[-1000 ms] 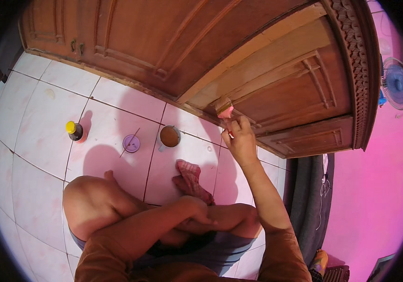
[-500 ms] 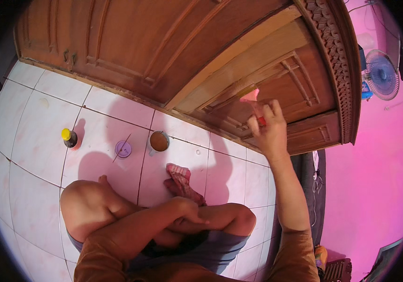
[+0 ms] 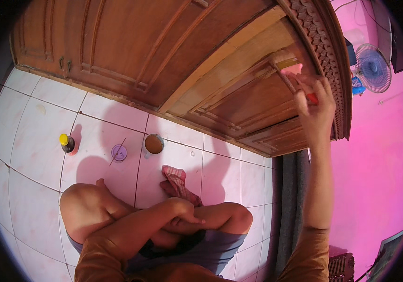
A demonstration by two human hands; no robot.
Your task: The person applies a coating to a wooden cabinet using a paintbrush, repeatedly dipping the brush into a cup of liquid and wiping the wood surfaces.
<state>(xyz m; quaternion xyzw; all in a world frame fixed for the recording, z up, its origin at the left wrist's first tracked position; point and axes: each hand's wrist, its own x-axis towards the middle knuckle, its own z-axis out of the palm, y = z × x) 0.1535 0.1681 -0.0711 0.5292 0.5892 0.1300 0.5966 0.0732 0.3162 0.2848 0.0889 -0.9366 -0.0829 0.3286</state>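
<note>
My right hand (image 3: 318,101) is closed around the red handle of a flat paintbrush (image 3: 312,98). The brush's bristle end meets the upper part of a raised panel on the brown wooden cabinet (image 3: 253,101). Around that panel, the wood looks lighter along the frame strip. Low in front of me, my left hand (image 3: 185,211) lies across my crossed legs, holding nothing, with its fingers loosely extended and partly hidden. A cup of brown liquid (image 3: 154,144) stands on the floor, beside a small purple lid (image 3: 119,152) with a thin stick across it.
A dark bottle with a yellow cap (image 3: 67,143) stands on the white tiles at the left. A crumpled red-and-white cloth (image 3: 179,184) lies before my legs. Beyond the cabinet's right edge are a blue fan (image 3: 373,68) and a pink wall (image 3: 370,155).
My right hand has moved up and to the right with the paintbrush, toward the cabinet's carved edge. The view has shifted slightly. My left hand stays on my legs.
</note>
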